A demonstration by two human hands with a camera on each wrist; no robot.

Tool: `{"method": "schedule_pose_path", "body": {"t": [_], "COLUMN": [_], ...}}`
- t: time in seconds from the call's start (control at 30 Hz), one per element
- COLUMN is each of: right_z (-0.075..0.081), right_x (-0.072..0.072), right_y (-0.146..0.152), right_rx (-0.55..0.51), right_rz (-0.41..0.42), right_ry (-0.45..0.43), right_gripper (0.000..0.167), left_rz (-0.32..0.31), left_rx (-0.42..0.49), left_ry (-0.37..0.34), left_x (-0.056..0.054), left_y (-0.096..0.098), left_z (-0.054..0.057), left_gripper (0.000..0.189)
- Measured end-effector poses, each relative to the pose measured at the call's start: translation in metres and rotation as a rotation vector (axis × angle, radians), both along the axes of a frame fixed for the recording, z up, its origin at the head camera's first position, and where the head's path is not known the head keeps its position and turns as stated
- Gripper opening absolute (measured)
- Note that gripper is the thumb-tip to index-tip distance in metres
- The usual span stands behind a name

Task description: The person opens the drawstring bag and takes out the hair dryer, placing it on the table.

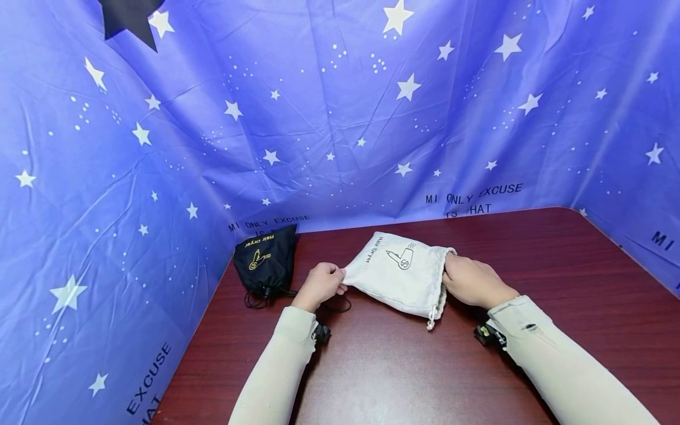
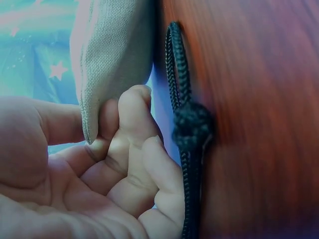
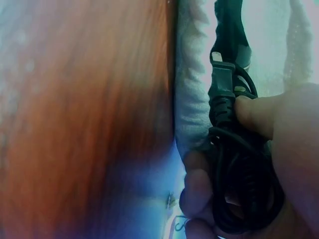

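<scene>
A white drawstring bag [image 1: 388, 277], printed "Hair Dryer" with a dryer drawing, lies on the table with its mouth to the right. At its left end my left hand [image 1: 321, 283] pinches a bottom corner between thumb and fingers; the left wrist view shows the cloth corner [image 2: 89, 117] there. My right hand [image 1: 474, 280] is at the bag's mouth. Its thumb and fingers grip a bundled black power cord [image 3: 249, 174] with a two-pin plug [image 3: 223, 79], beside the opening's gathered edge [image 3: 192, 74]. More of the black thing runs into the bag, mostly hidden by the cloth.
A black drawstring bag [image 1: 265, 257], also printed "Hair Dryer", lies at the table's back left. Its black cord loop [image 2: 192, 127] lies close beside my left hand. Blue star-printed cloth [image 1: 329, 118] hangs behind the dark red table [image 1: 382, 378].
</scene>
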State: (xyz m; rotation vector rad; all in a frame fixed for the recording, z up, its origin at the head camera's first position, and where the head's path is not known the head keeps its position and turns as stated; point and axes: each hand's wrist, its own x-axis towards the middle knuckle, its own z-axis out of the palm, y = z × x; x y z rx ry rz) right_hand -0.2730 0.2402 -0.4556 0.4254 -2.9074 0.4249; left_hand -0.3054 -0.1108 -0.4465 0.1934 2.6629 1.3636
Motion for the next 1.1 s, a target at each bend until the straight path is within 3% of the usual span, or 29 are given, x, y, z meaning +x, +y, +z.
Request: {"method": "schedule_pose_path", "body": {"t": [0.37,0.77,1.1], "right_z": [0.0,0.004,0.01], "right_x": [0.0,-0.002,-0.002], "right_y": [0.003,0.014,0.018], "right_rx": [0.012,0.006,-0.001], "right_rz": [0.016,0.023,0.026], "right_ry": [-0.004,-0.002,-0.014], "right_gripper": [0.051,0.036,0.04], "left_rz": [0.022,0.023,0.022], "left_rx": [0.01,0.029,0.036], "left_ry": [-0.004,-0.015,-0.022], "left_x": [-0.001,-0.002,-0.002], "left_y": [-0.001,-0.001,-0.001], "left_z": [-0.001,-0.001,-0.001], "left_gripper": [0.028,0.028,0.028]}}
